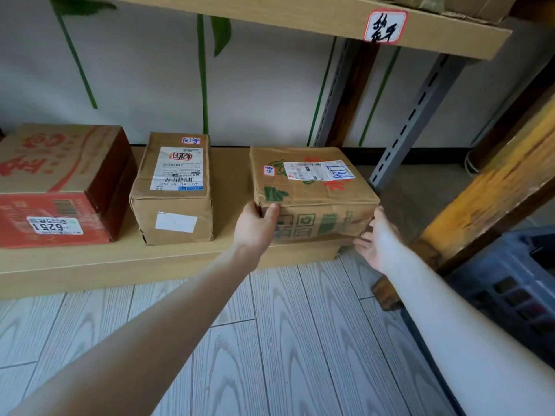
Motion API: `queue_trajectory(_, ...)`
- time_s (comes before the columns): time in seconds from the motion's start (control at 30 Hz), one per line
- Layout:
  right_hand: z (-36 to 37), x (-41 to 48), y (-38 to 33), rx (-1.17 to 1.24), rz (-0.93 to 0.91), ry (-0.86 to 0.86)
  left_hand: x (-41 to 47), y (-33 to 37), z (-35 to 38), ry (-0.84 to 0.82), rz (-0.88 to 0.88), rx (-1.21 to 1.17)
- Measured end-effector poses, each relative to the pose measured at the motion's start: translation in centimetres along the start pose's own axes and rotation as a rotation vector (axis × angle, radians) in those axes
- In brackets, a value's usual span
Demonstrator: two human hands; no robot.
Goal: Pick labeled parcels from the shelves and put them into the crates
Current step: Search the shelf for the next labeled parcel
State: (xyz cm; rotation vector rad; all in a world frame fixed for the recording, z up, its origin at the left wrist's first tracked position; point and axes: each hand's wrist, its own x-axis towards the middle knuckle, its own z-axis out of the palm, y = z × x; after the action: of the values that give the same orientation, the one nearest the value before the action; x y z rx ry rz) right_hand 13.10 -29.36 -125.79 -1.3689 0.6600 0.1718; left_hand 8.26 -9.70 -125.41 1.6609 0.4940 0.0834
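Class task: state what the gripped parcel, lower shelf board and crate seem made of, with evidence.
Parcel: matte brown cardboard, creased edges. Shelf board: probably laminated wood-look board, smooth pale face. Crate: apparently dark moulded plastic, slotted wall.

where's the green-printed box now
Head view, centre-right: the green-printed box sits at the right end of the low shelf, between the left hand and right hand.
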Motion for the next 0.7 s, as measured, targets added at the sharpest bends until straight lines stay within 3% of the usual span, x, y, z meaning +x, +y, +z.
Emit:
queue_trajectory(0.23, -0.1, 2.3, 2.3, 0.064, -0.024, 0.046, 1.5, -0.7, 1.9, -0.014, 0.035, 0.07)
queue_trajectory(0.33, -0.4, 1.8, 5.1, -0.108, -0.048, 0.132, 1.1, -1.1, 1.8, 0.011, 0.036, 0.07)
queue_trajectory(0.43, 0.7, -0.3, 7.9, -0.182, -0.214, 0.227, -0.1, -2.1, 0.4, 0.128, 0.056, -0.011)
queue_trajectory(0.57, 6.0, -5.3, 9.2, -0.222, -0.448, -0.01, -1.8, -3.4, -4.3, 0.378, 0.151, -0.166)
queue_trajectory(0.7, 12.6, -8.4, 7.6, -0.188, -0.589, -0.268, -2.6, -3.4, -10.1, 0.48, 0.419, -0.041)
